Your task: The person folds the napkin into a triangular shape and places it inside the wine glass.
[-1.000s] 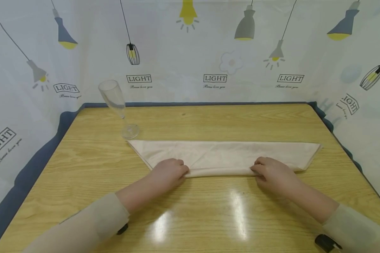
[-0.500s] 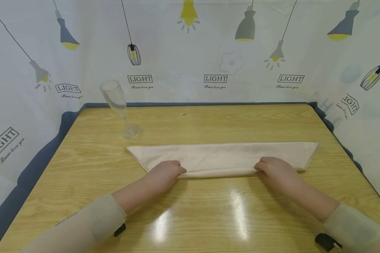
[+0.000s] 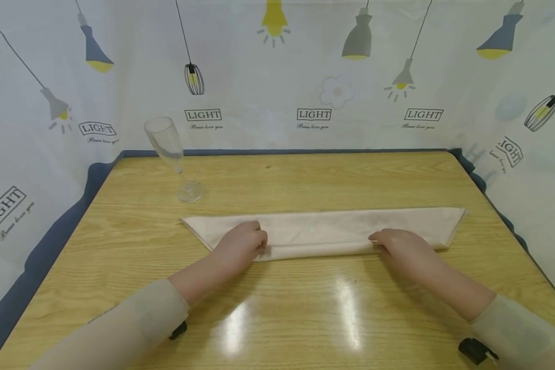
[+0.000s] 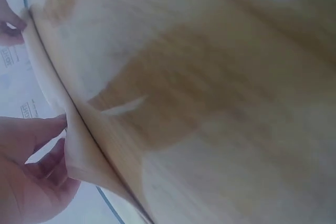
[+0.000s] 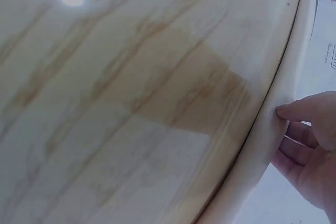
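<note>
A pale cream cloth napkin [image 3: 314, 226] lies folded into a long strip across the table, its near edge turned over in a narrow fold. My left hand [image 3: 240, 245] pinches that near edge left of the middle; in the left wrist view, the thumb and curled fingers of the left hand [image 4: 31, 166] hold the cloth between them. Toward the right end, my right hand [image 3: 404, 252] pinches the same edge. Seen from the right wrist, the thumb of the right hand [image 5: 310, 140] presses on the fold with the fingers curled behind it.
A clear champagne flute [image 3: 171, 154] stands behind the napkin's left end, near the back left of the wooden table [image 3: 296, 313]. A white curtain [image 3: 268, 77] printed with lamps encloses the table on the back and both sides.
The napkin's near edge has been turned over again, and its far left corner has come nearer to me, away from the flute's foot. My left hand has shifted slightly left.
</note>
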The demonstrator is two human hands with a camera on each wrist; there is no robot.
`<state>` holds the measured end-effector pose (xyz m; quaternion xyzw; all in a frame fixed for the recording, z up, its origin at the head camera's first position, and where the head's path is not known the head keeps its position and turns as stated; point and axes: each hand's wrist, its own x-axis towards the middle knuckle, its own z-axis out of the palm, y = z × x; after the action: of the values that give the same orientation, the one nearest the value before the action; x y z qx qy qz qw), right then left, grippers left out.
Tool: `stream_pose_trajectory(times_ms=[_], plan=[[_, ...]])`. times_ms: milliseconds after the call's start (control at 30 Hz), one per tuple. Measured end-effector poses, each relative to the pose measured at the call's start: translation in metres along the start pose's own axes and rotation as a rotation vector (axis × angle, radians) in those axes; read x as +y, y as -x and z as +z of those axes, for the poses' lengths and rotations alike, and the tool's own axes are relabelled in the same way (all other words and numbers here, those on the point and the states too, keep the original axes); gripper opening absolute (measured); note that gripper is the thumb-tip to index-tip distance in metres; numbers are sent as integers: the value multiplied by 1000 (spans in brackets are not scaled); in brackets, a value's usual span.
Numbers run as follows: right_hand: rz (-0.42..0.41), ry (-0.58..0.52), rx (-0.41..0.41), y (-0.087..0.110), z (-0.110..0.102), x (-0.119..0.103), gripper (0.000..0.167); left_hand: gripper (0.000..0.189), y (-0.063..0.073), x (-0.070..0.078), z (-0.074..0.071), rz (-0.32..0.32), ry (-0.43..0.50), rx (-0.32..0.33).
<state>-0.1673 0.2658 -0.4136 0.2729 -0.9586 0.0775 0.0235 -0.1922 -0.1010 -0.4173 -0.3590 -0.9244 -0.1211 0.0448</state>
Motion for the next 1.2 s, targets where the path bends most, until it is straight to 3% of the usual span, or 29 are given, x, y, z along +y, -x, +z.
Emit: stream_pose_trajectory(times_ms=[167,400,533,700,900,1033,1200], plan=[[2,-27,25,0,0,1,13,14,0,0,0,80,-103,-12],[-130,25,121,0,4,4,14,19,3,1,-5,93,-131,-108],[-118,61,56,-1,2,1,14,14,5,2,-8,112,-146,-112],[-92,87,11,0,3,-1,18,7,8,-1,-5,138,-126,-50],[-66,78,56,-1,4,-1,13,16,9,-1,-9,28,-56,-123],[-26,71,22,-2,2,-2,17,17,8,-3,-10,-64,67,-179],[13,25,-11,-4,3,0,19,17,5,-4,-10,-161,158,-186]])
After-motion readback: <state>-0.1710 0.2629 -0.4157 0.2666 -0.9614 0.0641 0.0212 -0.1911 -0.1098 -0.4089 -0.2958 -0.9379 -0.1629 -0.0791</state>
